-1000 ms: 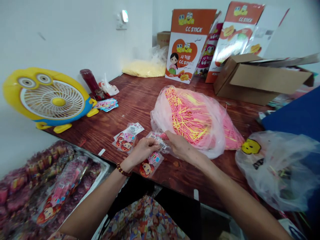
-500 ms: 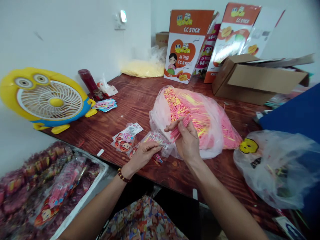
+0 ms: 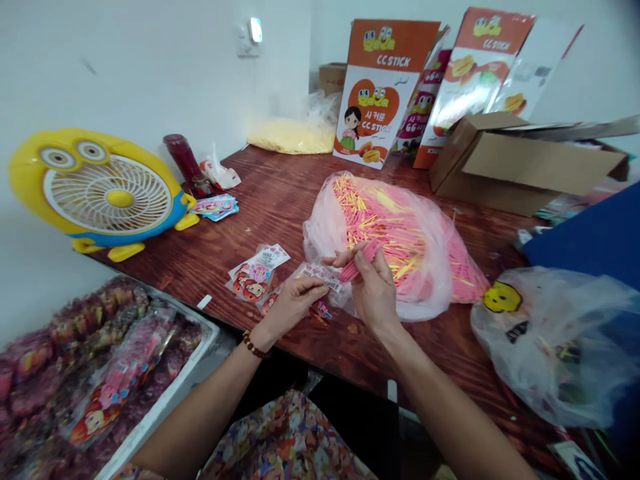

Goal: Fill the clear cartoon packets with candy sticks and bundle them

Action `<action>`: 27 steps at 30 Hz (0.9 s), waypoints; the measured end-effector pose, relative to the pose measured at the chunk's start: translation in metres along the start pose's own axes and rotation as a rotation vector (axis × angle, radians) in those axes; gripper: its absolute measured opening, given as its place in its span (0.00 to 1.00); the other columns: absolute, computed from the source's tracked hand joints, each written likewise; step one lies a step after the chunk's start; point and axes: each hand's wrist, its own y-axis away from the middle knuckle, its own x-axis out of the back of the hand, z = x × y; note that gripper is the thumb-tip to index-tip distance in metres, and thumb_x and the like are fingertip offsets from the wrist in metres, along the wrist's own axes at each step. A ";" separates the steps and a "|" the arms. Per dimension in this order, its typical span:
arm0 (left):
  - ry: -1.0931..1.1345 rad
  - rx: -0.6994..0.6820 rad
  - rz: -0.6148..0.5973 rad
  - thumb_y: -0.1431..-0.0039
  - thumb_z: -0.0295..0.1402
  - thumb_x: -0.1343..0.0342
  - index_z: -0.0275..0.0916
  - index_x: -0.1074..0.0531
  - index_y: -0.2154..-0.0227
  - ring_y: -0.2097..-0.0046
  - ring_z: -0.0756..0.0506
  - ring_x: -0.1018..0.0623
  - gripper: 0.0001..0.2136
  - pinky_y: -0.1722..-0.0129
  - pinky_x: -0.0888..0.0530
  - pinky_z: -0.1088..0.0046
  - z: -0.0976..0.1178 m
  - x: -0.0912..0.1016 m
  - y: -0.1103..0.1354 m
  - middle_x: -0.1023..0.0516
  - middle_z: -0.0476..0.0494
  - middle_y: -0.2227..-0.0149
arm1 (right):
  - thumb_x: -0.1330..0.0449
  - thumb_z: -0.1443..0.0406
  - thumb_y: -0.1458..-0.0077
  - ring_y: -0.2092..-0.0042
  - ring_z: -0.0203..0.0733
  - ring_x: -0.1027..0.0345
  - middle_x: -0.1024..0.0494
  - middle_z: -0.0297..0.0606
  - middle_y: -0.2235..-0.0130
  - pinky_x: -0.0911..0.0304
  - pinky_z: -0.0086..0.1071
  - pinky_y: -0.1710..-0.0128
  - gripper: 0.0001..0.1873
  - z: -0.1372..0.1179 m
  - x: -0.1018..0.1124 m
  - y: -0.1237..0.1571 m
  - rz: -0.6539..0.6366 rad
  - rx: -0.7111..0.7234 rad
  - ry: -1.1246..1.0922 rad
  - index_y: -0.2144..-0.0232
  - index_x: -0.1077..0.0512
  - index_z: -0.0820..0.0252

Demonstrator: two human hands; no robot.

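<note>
Dark red-brown wooden table [image 3: 280, 200] holds everything. Biggest item on it: clear plastic bag full of loose pink and yellow sticks [image 3: 395, 243], still bulging, so most of the stock looks unpacked.

Left of the table, white tray heaped with filled printed packets [image 3: 100, 360]: that reads as the finished pile, already a good number done.

Back edge: brown cardboard box [image 3: 525, 163], flaps open, and orange-and-white "CC STICK" display cartons [image 3: 375, 87]. Yellow cartoon-shaped desk fan [image 3: 103, 190] at far left. Crumpled clear bag with a yellow smiley print [image 3: 555, 333] at the right edge of the table.

Small stack of empty cartoon-printed sachets [image 3: 256, 275] lies flat just left of the hands; several left to fill.

Right hand [image 3: 373, 287]: fingers closed around a small bundle of pink sticks [image 3: 361, 260], bundle tip pointed at the pouch mouth, just beside it; not inserted as far as I can tell.

Left hand [image 3: 293, 300]: fingertips pinching the edge of a clear printed pouch with barcode [image 3: 320, 277], held just above the table near the front edge, touching the big bag's side.

Judgement: mid-cycle, one pouch being loaded; sealing not shown.
</note>
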 end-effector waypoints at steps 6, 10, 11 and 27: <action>0.074 0.010 -0.006 0.47 0.40 0.38 0.36 0.21 0.70 0.68 0.48 0.26 0.11 0.65 0.29 0.73 0.000 0.000 -0.005 0.21 0.46 0.70 | 0.44 0.60 0.39 0.44 0.45 0.31 0.22 0.39 0.49 0.41 0.44 0.40 0.08 -0.005 0.013 0.002 -0.170 -0.133 0.195 0.60 0.30 0.54; 0.085 0.004 0.024 0.47 0.39 0.37 0.36 0.20 0.68 0.67 0.49 0.26 0.11 0.64 0.29 0.74 -0.001 0.000 -0.008 0.21 0.47 0.69 | 0.47 0.57 0.37 0.42 0.44 0.33 0.28 0.40 0.42 0.40 0.45 0.40 0.19 -0.015 0.017 -0.002 -0.233 -0.073 0.372 0.45 0.37 0.51; 0.103 0.004 0.025 0.47 0.40 0.37 0.36 0.20 0.67 0.67 0.49 0.26 0.11 0.63 0.29 0.74 -0.002 0.000 -0.009 0.20 0.47 0.68 | 0.48 0.56 0.36 0.41 0.45 0.34 0.29 0.41 0.41 0.42 0.46 0.39 0.20 -0.018 0.018 -0.003 -0.270 -0.050 0.483 0.43 0.37 0.51; 0.095 -0.159 0.188 0.45 0.36 0.38 0.36 0.18 0.68 0.65 0.47 0.23 0.08 0.61 0.27 0.74 0.013 0.006 -0.011 0.18 0.45 0.67 | 0.39 0.59 0.44 0.67 0.37 0.31 0.23 0.33 0.71 0.38 0.31 0.66 0.09 -0.040 0.031 -0.016 -0.341 -0.016 0.807 0.70 0.25 0.59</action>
